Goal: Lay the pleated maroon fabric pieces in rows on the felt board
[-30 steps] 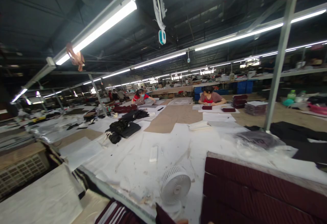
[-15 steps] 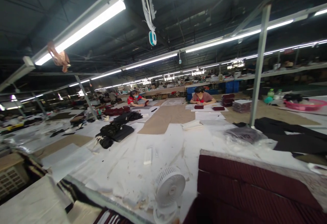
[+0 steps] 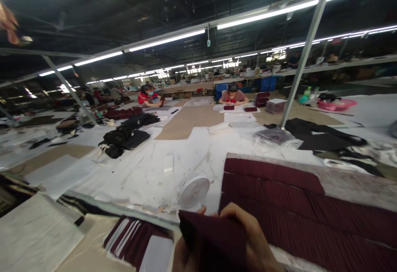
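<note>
In a long workroom under strip lamps (image 3: pixel 167 41), facing a wide white table (image 3: pixel 145 176). Grasping a dark-red cloth (image 3: pixel 217 239) between both hands, curling the left hand (image 3: pixel 181 255) around its left side and the right hand (image 3: pixel 260 243) around its right, with neither clearly nearer. Pointing the cloth's upper edge towards the white fan (image 3: pixel 194 190) just beyond; running its lower part out of view, so not showing its long axis. Bordering closely on rows of dark-red pieces (image 3: pixel 288 205) at right, and on a striped pile (image 3: pixel 132 239) at left, over the near edge (image 3: pixel 124 210); reaching open white surface left of the fan.
</note>
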A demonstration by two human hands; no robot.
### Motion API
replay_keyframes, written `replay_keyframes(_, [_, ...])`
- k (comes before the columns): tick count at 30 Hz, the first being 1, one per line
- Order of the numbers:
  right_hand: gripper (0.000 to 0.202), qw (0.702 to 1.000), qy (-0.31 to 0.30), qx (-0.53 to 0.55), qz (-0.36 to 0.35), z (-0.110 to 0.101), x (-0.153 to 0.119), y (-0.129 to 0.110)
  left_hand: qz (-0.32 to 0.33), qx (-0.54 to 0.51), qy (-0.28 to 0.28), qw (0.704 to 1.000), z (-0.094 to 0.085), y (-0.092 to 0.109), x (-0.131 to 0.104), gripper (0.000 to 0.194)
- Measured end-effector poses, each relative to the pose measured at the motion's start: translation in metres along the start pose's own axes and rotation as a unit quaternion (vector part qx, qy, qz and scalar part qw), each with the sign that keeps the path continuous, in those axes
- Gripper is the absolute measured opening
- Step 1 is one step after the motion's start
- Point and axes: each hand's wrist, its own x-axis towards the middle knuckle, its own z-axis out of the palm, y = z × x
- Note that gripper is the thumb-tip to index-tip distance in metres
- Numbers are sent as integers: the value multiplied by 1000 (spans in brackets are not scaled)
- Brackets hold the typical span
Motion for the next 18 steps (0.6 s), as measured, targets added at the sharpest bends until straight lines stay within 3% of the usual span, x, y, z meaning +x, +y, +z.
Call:
replay_keyframes(3, [23, 993, 10, 52, 106, -12, 6, 1, -47, 4, 30, 998, 1, -1, 5, 41])
replay_keyframes(6, [36, 986, 35, 92, 138, -21, 5, -3, -74, -23, 6, 997, 5, -1, 7, 42])
replay_keyframes(12, [36, 981, 98, 114, 126, -30, -3, -8, -137, -150, -109, 973, 30, 0, 7, 74])
replay_keyframes(15, [38, 981, 121, 103, 111, -35, -7, -6, -192, -186, -128, 955, 43, 5, 8, 77])
replay_keyframes(18, [60, 981, 164, 98, 44, -43, -13, -4, -218, -213, -138, 942, 51, 10, 9, 73])
